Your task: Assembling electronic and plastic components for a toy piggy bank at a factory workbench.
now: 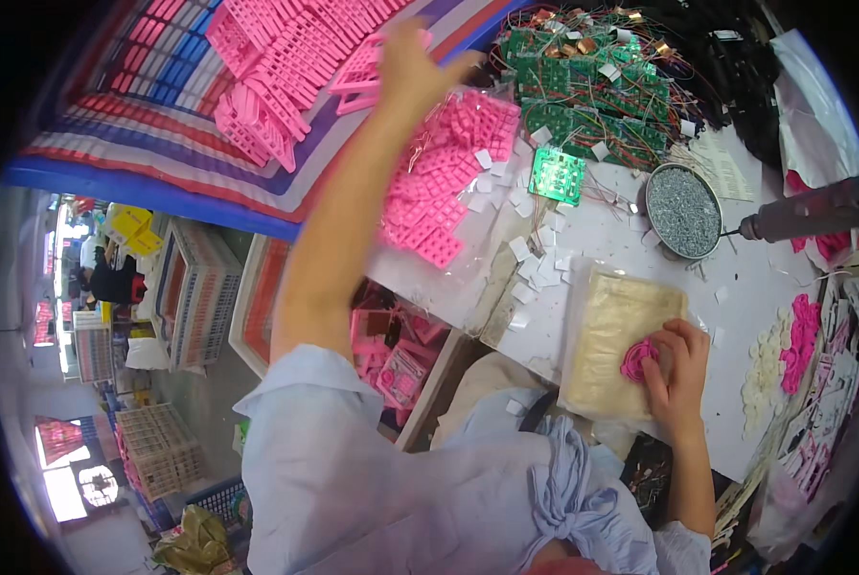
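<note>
My left hand (416, 75) is stretched far out over the edge of a blue-rimmed crate, at some pink plastic frames (360, 73). Motion smears its fingers, and whether they grip a frame is unclear. Low on the right, my right hand (676, 376) has its thumb and fingertips on a small round pink plastic part (639, 361). That part lies against a cream pad (626, 305) wrapped in clear plastic, in front of my body. Many more pink frames (281, 72) are stacked in the crate.
Pink keypad sheets (439, 182) lie between crate and table. Behind them are piled green circuit boards (592, 91) with wires; one board (557, 176) sits apart. A round tin of grey granules (683, 211) stands beside a dark pen-shaped tool (803, 216). White squares (544, 273) are scattered about.
</note>
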`<action>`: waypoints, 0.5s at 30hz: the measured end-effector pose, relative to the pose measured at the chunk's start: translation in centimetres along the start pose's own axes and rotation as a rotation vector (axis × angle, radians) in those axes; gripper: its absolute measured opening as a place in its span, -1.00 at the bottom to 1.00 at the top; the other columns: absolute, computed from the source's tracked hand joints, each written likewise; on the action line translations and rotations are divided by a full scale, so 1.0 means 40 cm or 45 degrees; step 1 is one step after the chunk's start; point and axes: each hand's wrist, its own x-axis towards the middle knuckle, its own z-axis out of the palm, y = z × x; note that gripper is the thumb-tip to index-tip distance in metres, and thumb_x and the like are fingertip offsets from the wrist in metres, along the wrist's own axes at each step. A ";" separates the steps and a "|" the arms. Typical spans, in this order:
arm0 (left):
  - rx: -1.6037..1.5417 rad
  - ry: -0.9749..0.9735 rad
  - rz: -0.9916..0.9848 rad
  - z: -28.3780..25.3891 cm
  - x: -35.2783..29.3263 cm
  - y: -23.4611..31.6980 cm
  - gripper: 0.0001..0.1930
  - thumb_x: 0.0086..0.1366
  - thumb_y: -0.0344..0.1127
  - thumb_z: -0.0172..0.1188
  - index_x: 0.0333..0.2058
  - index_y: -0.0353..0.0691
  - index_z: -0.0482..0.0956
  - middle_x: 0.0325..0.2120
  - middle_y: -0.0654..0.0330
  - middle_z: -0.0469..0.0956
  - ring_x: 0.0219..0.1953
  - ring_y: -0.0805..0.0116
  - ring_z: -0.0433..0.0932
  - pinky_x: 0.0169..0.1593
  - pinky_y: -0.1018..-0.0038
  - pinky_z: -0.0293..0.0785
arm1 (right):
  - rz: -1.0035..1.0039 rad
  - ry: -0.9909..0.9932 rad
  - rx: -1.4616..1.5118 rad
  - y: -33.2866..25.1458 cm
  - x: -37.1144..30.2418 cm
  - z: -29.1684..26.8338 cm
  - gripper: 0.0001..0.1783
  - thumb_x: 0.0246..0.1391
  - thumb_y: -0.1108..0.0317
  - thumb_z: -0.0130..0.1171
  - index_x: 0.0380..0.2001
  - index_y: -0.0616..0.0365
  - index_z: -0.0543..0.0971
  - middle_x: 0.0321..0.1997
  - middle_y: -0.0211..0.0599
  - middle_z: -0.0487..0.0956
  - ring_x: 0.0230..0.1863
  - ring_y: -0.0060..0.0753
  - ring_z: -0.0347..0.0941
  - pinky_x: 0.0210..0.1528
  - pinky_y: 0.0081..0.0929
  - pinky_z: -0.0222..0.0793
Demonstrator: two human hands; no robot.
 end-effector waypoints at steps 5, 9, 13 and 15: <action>0.723 -0.522 -0.781 -0.027 0.160 -0.396 0.52 -0.22 0.42 0.50 0.45 -0.35 -0.27 0.35 -0.36 0.11 0.39 -0.13 0.19 0.34 0.20 0.26 | 0.024 0.055 0.050 0.002 0.004 0.005 -0.68 -0.05 0.37 0.31 -0.19 0.20 0.56 -0.03 -0.07 0.47 0.02 0.04 0.34 0.10 -0.18 0.29; 0.283 -0.692 -0.520 -0.013 0.237 -0.504 0.30 -0.19 0.23 0.57 0.38 -0.35 0.05 0.22 -0.17 0.34 0.21 0.08 0.39 0.20 0.21 0.42 | -0.006 0.077 0.092 0.036 0.000 -0.010 -0.68 -0.03 0.30 0.31 -0.19 0.19 0.57 -0.04 -0.05 0.49 0.00 0.06 0.38 0.08 -0.14 0.32; 0.022 -0.437 -0.571 -0.061 0.173 -0.441 0.09 -0.05 0.10 0.48 0.34 -0.34 0.12 0.06 -0.06 0.39 -0.01 0.20 0.37 0.00 0.32 0.37 | -0.051 0.186 0.179 0.087 -0.021 -0.010 -0.48 -0.06 0.25 0.37 0.02 0.12 0.53 0.17 -0.01 0.42 0.16 0.09 0.33 0.19 -0.14 0.33; -0.424 -0.271 -0.761 -0.026 0.103 -0.398 -0.01 0.03 0.04 0.43 0.31 -0.33 0.15 -0.02 0.00 0.41 -0.11 0.26 0.35 -0.10 0.37 0.34 | -0.072 0.226 0.080 0.088 -0.021 -0.091 -0.49 -0.06 0.29 0.38 0.01 0.12 0.55 0.12 -0.03 0.46 0.13 0.05 0.37 0.14 -0.13 0.36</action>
